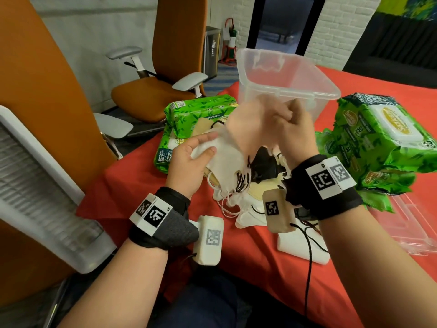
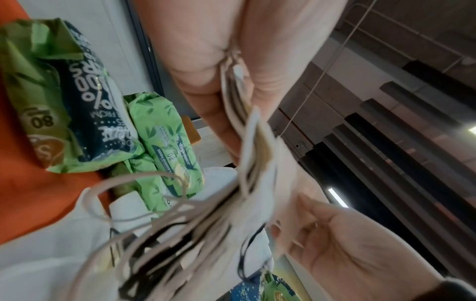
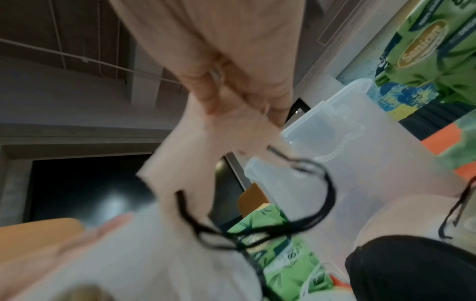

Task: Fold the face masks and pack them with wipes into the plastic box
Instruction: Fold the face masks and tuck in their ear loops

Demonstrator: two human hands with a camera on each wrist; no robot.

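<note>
My left hand (image 1: 201, 147) holds a stack of white face masks (image 1: 227, 162) by one end, thumb on top, low over the red table. My right hand (image 1: 287, 116) is raised in front of the clear plastic box (image 1: 295, 91) and pinches a pale pink mask (image 1: 248, 124), which hangs blurred down towards the stack. In the right wrist view the pink mask (image 3: 195, 163) shows black ear loops (image 3: 322, 193). In the left wrist view the left hand's fingers (image 2: 206, 81) pinch the stack (image 2: 257, 154) edge-on. The box looks empty.
Loose masks (image 1: 246, 209), one black mask (image 1: 264, 164) among them, lie between my wrists. Green wipes packs sit left (image 1: 196, 114) and right (image 1: 378, 143) of the box. The clear lid (image 1: 406, 230) lies at the right. Orange chairs (image 1: 151, 91) stand at the left.
</note>
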